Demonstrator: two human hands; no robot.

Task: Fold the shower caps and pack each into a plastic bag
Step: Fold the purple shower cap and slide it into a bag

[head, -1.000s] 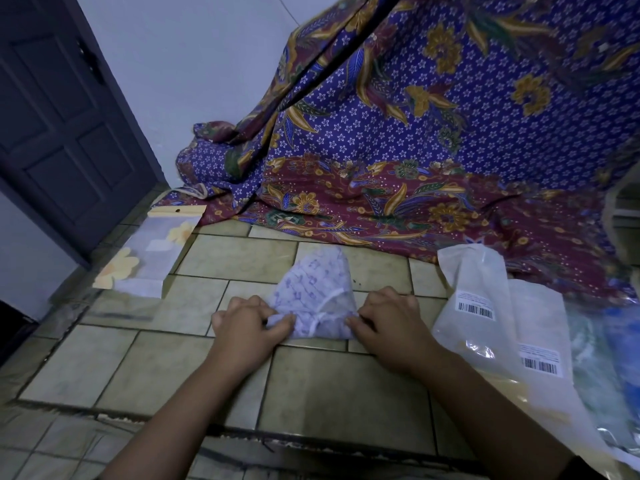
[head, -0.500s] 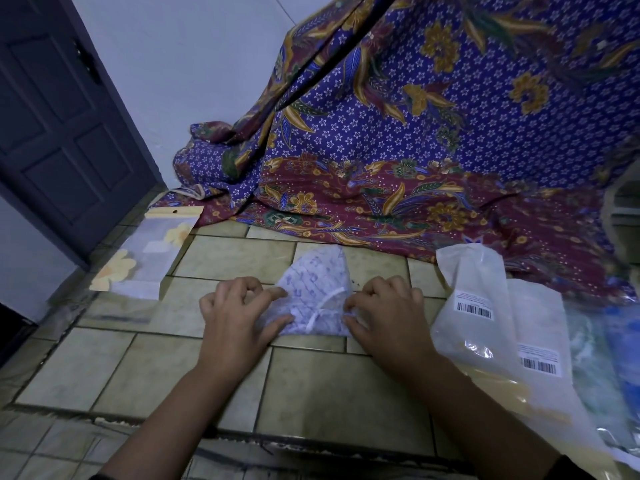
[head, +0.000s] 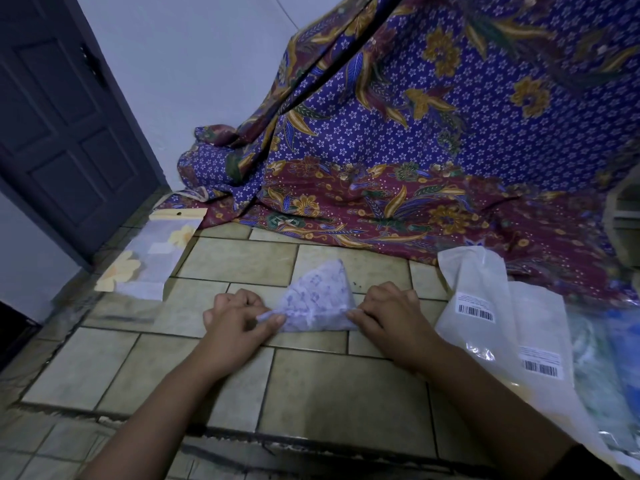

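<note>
A pale lilac printed shower cap [head: 317, 299], folded to a triangle, lies on the beige tiled floor [head: 343, 393], its lower corners pinched by the left hand [head: 235, 323] and right hand [head: 391, 317]. Clear barcoded plastic bags [head: 478, 306] lie just right, a flower-printed packet [head: 152, 254] left, and a purple floral batik cloth [head: 415, 140] drapes behind

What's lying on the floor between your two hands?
In the head view, the folded shower cap lies on the tiled floor between the left hand and right hand, each pinching a corner.

Shower cap [head: 317, 301] on tiled floor [head: 343, 396] at ctr, btwn left hand [head: 235, 322] & right hand [head: 391, 320]; packed bag [head: 152, 252] far left, bag stack [head: 485, 306] just right, draped cloth [head: 415, 150] behind.
</note>
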